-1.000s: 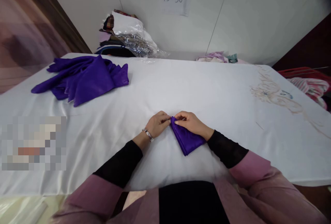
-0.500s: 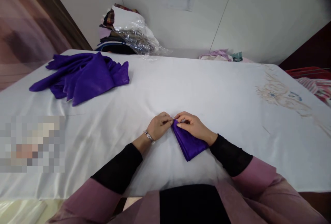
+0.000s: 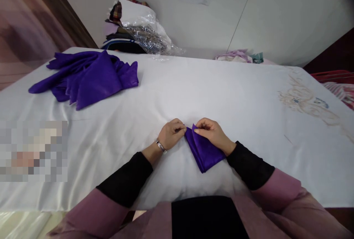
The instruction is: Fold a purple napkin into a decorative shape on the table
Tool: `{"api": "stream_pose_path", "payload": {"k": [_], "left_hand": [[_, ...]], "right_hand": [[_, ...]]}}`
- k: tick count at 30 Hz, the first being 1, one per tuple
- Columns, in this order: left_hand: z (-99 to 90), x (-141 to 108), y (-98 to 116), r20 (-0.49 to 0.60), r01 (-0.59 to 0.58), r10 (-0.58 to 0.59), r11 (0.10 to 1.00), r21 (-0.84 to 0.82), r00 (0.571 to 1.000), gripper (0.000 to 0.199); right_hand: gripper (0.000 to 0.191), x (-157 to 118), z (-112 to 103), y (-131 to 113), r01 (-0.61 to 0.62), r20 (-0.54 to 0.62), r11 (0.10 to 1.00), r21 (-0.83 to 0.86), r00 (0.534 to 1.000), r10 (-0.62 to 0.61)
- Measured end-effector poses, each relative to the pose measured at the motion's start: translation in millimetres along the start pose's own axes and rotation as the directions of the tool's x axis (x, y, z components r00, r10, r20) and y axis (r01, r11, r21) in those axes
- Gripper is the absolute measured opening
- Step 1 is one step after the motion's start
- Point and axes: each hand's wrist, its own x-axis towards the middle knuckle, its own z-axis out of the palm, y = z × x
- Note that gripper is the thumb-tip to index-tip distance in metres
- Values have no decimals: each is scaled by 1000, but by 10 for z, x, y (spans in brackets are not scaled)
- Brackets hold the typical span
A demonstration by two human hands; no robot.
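Note:
A folded purple cloth [image 3: 204,155] lies on the white-covered table in front of me, its layers stacked in a roughly four-sided shape. My left hand [image 3: 172,134], with a bracelet at the wrist, pinches the far left corner of the cloth between thumb and fingers. Between the thumb and fingers of my right hand [image 3: 212,132] is the top layer, its tip lifted and slightly apart from the layers below. The right part of the cloth is partly hidden under my right hand and wrist.
A heap of purple fabric [image 3: 96,78] lies at the back left of the white tablecloth [image 3: 177,88]. Behind the table are stacked fabrics under clear plastic [image 3: 143,29] and a small pink and green cloth pile [image 3: 238,56]. Embroidery [image 3: 306,101] marks the right side.
My right hand has drawn the top layer's corner away from the left hand, to the right, opening a gap. The left hand keeps its pinch. The view has tilted slightly.

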Motion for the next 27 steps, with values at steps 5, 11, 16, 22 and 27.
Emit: {"api": "stream_pose_path", "payload": {"k": [5, 11, 16, 22, 27], "left_hand": [[1, 1, 11, -9, 32, -32, 998, -52, 999, 15], [-1, 19, 22, -1, 107, -109, 983, -148, 994, 12], [10, 19, 22, -11, 97, -99, 987, -131, 995, 13], [1, 15, 29, -2, 80, -81, 992, -99, 997, 17], [8, 29, 33, -8, 107, -108, 992, -61, 994, 35]], "right_hand": [[33, 10, 1, -45, 22, 79, 998, -60, 997, -17], [35, 27, -19, -59, 36, 111, 989, -145, 994, -20], [35, 38, -13, -45, -19, 118, 979, -204, 992, 44], [36, 38, 9, -25, 12, 131, 980, -199, 991, 15], [34, 41, 9, -5, 51, 130, 976, -211, 991, -24]]}}
